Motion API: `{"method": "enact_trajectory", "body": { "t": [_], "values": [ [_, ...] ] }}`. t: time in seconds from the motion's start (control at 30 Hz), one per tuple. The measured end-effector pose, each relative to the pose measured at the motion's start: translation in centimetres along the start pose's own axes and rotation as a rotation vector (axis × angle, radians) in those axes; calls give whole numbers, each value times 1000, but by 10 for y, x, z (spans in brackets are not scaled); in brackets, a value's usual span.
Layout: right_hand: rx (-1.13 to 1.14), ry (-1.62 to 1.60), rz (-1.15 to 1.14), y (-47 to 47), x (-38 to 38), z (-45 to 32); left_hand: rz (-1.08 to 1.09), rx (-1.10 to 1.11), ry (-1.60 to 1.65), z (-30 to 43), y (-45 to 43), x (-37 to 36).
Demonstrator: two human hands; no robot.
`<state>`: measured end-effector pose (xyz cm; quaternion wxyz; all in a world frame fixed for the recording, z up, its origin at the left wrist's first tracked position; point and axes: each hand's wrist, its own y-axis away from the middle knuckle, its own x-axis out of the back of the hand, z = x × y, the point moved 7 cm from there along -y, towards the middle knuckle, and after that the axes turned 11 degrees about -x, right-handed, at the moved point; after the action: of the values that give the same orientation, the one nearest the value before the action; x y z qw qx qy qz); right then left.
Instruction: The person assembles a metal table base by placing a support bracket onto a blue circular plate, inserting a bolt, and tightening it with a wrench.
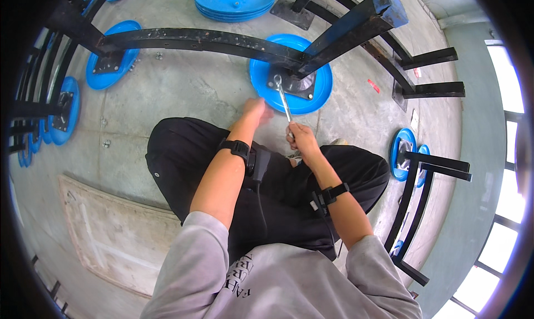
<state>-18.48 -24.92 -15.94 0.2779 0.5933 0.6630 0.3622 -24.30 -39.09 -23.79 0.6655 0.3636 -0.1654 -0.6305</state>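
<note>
My right hand (303, 140) grips the near end of a steel wrench (284, 100). The wrench's far end lies over a corner of a black metal mounting plate (298, 86), near a bolt. That plate rests on the underside of a round blue seat (275, 99) on the floor, joined to a black steel frame (250, 42). Another bolt head (310, 97) shows at the plate's near right corner. My left hand (258, 112), blurred, is just left of the seat's near edge; its fingers are not clear, and whether it holds anything cannot be told.
Stacked blue seats (234, 0) lie beyond the frame. A thick black post (348, 31) rises at the upper right. More frames with blue seats (112, 75) stand left and right. Small hardware (106, 143) sits on the concrete floor. A worn board (121, 235) lies at lower left.
</note>
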Motion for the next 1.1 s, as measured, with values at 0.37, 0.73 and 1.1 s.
{"method": "enact_trajectory", "body": {
  "t": [0.37, 0.73, 1.1],
  "values": [
    [-99, 237, 94, -26, 27, -10, -154, -99, -190, 17, 18, -16],
    [-1, 312, 283, -54, 80, -37, -15, 31, -197, 6, 13, -8],
    [119, 579, 150, -55, 65, -45, -44, -41, -154, 5, -2, -5]
  ]
}}
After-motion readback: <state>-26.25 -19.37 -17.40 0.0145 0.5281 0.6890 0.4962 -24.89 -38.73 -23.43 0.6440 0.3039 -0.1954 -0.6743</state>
